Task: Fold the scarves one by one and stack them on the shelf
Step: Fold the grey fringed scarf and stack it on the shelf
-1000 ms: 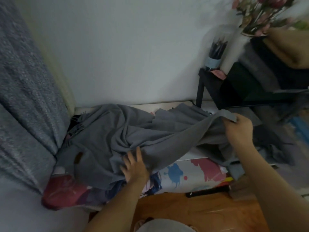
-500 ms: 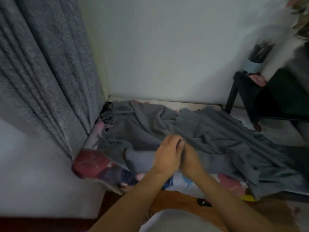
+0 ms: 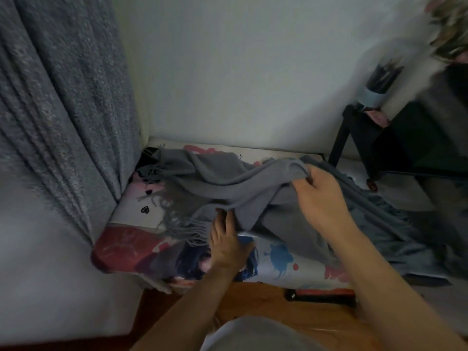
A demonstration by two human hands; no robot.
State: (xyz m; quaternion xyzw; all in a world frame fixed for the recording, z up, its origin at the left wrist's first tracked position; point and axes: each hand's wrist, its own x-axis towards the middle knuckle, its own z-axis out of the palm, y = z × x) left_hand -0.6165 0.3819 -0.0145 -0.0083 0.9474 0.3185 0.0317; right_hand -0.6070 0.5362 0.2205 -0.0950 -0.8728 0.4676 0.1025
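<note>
So right now the grey scarf (image 3: 228,188) is spread in a loose heap across the printed cushion (image 3: 121,247), the flat padded thing on the floor against the wall, and I'm using that cushion as my folding surface.

My right hand (image 3: 321,196) has its grip pinched on a bunched edge of the scarf, lifted up over the middle of the cushion. I hold it high so the fabric hangs off in one sheet and I can lay it over itself for a fold. My left hand (image 3: 228,239) sits lower, toward the cushion's near edge, fingers tucked up under the hanging cloth right by the fringe (image 3: 182,224). Honestly can't tell if that grip is pinching the edge or just propping it, since the cloth covers the fingertips. My guess is it's there to pin down the spot where the crease should land.

More grey fabric trails off the cushion's right end toward the black shelf (image 3: 359,138). Hard to say if that's the same scarf or a second one, as it's dim and smeared there. The shelf is cut off by the frame edge, so I can't see any stack on it. The cushion's far left corner vanishes behind the grey curtain (image 3: 63,110).
</note>
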